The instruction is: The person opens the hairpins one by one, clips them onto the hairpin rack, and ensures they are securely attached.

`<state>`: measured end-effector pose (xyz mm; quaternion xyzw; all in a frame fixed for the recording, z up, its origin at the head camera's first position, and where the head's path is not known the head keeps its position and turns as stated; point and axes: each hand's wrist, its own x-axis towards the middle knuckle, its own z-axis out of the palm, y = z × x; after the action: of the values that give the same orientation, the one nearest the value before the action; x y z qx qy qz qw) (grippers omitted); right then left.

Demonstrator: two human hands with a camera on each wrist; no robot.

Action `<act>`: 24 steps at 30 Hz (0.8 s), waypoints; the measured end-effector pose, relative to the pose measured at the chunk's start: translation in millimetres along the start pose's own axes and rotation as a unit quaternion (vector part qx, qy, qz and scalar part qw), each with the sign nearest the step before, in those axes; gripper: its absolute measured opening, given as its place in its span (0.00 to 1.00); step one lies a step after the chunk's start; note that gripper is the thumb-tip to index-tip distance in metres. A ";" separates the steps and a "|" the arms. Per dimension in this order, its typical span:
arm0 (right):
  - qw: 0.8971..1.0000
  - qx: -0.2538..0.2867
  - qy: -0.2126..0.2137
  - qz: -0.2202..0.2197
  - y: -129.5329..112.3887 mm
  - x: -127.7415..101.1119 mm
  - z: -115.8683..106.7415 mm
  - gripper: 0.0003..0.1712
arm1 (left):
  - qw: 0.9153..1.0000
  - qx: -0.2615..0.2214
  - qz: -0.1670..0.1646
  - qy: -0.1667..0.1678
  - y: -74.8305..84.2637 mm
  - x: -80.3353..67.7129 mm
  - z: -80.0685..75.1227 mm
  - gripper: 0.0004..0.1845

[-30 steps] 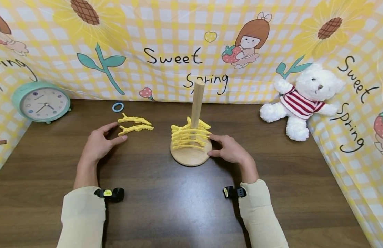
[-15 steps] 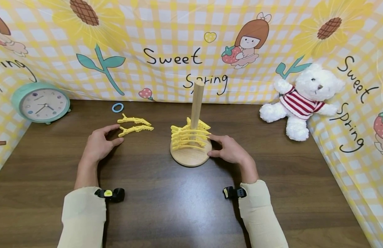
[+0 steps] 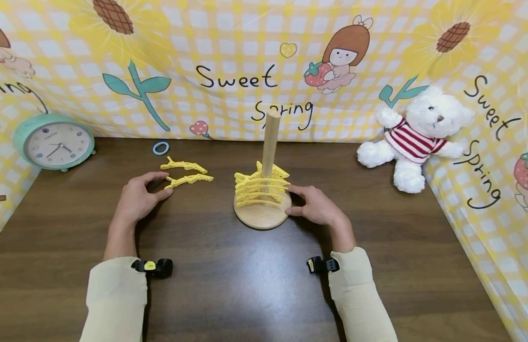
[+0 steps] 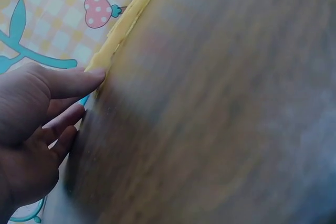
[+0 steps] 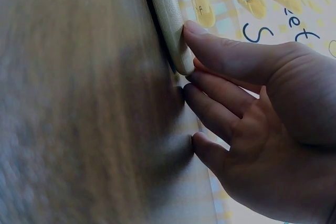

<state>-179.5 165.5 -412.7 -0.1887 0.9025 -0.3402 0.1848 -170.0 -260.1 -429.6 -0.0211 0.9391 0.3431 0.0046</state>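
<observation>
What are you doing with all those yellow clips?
A person is working with yellow hair clips. Several are clipped on the wooden stand, whose base the right hand steadies. The left hand touches the nearer loose clip on the table; another clip lies just behind it.

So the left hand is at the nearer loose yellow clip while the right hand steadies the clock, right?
Not the clock. In the head view the right hand touches the wooden stand's base; the left hand is indeed at the nearer loose yellow clip. The clock sits far left, untouched.
</observation>
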 end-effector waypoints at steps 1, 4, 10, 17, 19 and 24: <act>1.000 0.000 0.001 0.000 -0.3 -0.1 -0.4 0.37 | 1.000 -0.002 0.000 0.000 0.7 0.1 -0.2 0.26; 1.000 0.001 0.000 0.003 -0.6 -0.5 -1.1 0.36 | 1.000 -0.004 0.003 -0.002 2.5 0.0 -0.9 0.25; 1.000 0.001 -0.002 0.002 -1.2 -0.8 -1.0 0.37 | 1.000 -0.018 0.012 -0.007 6.1 -2.2 -1.1 0.25; 1.000 -0.003 -0.002 0.000 -0.7 0.2 -0.9 0.36 | 1.000 -0.016 0.022 -0.003 11.4 -2.1 2.9 0.26; 1.000 -0.005 -0.003 0.000 -0.4 0.5 -0.8 0.36 | 1.000 -0.016 0.022 0.000 12.8 -2.4 3.6 0.26; 1.000 -0.006 -0.003 -0.001 -0.3 0.4 -0.8 0.36 | 0.999 -0.027 0.035 0.007 17.2 -3.9 5.7 0.25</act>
<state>-180.1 165.5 -412.0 -0.1914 0.9040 -0.3340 0.1859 -166.9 -243.1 -422.8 0.0088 0.9297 0.3679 -0.0147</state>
